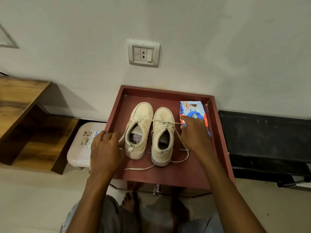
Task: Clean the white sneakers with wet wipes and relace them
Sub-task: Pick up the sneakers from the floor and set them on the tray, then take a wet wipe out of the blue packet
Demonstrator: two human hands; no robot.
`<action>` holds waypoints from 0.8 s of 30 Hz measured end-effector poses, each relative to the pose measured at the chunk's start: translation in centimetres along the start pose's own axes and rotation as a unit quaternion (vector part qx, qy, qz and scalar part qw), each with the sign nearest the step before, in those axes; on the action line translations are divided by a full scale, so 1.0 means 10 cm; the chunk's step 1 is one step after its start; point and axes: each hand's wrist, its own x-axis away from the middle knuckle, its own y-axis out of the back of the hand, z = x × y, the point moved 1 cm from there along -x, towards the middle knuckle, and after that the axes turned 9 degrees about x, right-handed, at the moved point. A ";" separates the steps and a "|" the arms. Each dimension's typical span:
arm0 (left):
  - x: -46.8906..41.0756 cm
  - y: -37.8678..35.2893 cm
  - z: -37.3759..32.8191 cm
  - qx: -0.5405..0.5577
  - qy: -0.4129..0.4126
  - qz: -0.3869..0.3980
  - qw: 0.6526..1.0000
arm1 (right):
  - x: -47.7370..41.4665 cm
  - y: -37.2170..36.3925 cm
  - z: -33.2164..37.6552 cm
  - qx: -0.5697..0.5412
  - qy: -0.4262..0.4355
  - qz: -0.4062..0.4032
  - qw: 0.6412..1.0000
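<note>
left hand (106,148) and right hand (193,132) each pinch the left sneaker (140,111)'s lace (161,121) taut; wet wipes pack (193,107) waits, cleaning seemingly unstarted.

- Left sneaker (138,130) and right sneaker (162,137) sit side by side on the red bench (168,174).
- My left grip (107,148) pinches one lace (161,121) end, and my right grip (195,132) holds the other end taut across the right sneaker.
- Wipes pack (193,108) lies just past my right grip.

One wide-angle camera, worn on the person's head. Faces forward and steeply down, close above the dark red rimmed wooden worktop (168,174) set against the plain white wall (218,47).
</note>
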 end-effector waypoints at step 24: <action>0.01 0.03 -0.11 0.117 0.031 0.023 0.992 | -0.02 0.84 1.58 -0.588 0.071 0.235 0.771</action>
